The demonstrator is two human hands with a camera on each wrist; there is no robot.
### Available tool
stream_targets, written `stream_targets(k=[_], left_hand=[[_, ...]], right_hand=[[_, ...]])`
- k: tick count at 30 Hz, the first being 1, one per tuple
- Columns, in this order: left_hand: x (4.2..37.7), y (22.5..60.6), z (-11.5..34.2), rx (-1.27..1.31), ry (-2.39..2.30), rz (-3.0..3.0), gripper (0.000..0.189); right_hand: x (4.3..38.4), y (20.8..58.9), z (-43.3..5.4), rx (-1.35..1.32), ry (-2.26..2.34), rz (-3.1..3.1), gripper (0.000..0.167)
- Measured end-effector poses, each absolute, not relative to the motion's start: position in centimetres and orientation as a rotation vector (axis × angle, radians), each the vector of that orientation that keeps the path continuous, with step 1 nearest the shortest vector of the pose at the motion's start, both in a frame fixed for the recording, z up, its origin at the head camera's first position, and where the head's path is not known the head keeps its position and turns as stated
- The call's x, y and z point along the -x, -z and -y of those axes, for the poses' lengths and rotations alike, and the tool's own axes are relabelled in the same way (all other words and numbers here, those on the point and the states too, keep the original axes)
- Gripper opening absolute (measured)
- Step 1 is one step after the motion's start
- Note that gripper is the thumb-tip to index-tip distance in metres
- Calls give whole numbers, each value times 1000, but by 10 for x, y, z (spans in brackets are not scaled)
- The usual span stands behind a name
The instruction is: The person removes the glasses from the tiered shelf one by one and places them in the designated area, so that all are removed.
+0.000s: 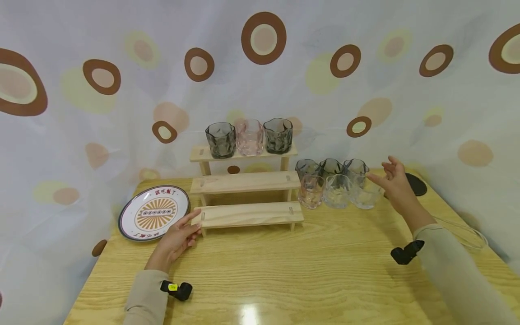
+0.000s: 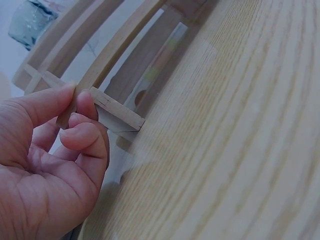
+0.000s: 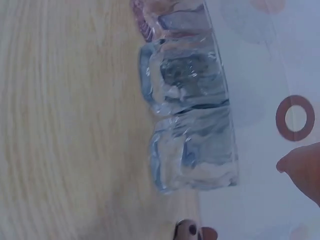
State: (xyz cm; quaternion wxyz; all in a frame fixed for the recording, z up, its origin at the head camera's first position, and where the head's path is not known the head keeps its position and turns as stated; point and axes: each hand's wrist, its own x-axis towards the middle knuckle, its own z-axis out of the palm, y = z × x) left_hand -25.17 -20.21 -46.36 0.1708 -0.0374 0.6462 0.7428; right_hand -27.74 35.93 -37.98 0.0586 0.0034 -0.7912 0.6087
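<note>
A three-tier wooden display stand (image 1: pixel 248 215) stands on the table. My left hand (image 1: pixel 176 239) pinches the left end of its lowest board, the thumb against one face and curled fingers on the other; the board (image 2: pixel 120 42) shows between them in the left wrist view. My right hand (image 1: pixel 394 187) is held with thumb and fingers spread, close by the rightmost clear glass (image 1: pixel 364 194), with nothing in it. In the right wrist view that glass (image 3: pixel 195 150) lies between the thumb side and the fingertips. Beside it stand another clear glass (image 1: pixel 336 192) and a pinkish glass (image 1: pixel 311 192).
Behind these, a row of grey glasses (image 1: pixel 331 167) stands against the patterned curtain (image 1: pixel 308 90). On the top tier are two grey glasses (image 1: pixel 278 135) and a pink glass (image 1: pixel 249 137). A printed plate (image 1: pixel 156 212) lies at left. A dark round object (image 1: pixel 416 185) and pale cable (image 1: pixel 467 232) lie at right.
</note>
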Motion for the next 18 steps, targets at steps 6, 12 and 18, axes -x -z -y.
stream_targets(k=[6, 12, 18], left_hand=[[252, 465, 202, 60, -2116, -1831, 57], [253, 466, 202, 44, -2123, -1819, 57], [252, 466, 202, 57, -2123, -1827, 57]], right_hand=[[295, 359, -327, -143, -1882, 2449, 96], [307, 352, -293, -284, -1986, 2384, 97], [312, 345, -270, -355, -1967, 2401, 97]])
